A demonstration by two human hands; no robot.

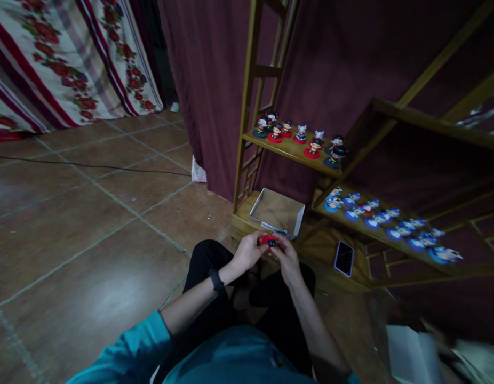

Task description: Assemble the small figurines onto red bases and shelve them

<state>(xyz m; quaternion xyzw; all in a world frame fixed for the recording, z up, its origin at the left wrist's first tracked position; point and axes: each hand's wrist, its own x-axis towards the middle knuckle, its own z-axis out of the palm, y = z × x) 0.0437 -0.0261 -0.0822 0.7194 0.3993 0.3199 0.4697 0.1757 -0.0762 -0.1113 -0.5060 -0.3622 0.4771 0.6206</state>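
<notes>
Between both hands, above my lap, is a small toy figurine (272, 244) with a black head and a red round base. My left hand (249, 249), a dark band on its wrist, pinches the red base side. The fingers of my right hand (286, 256) close on the figurine by its dark head. Just beyond my hands, a shallow open cardboard box (277, 210) rests on the bottom shelf. Similar figurines on red and dark bases, such as a red-based figurine (313, 149), stand in a group on the upper shelf (289, 148).
Blue-based figurines (377, 220) line a lower shelf at the right. A phone (344, 258) lies on the bottom board of the wooden rack (247, 101). Dark curtains (215, 96) hang behind it. A black cable (90, 166) crosses the tiled floor; a blurred white box (411, 354) is at lower right.
</notes>
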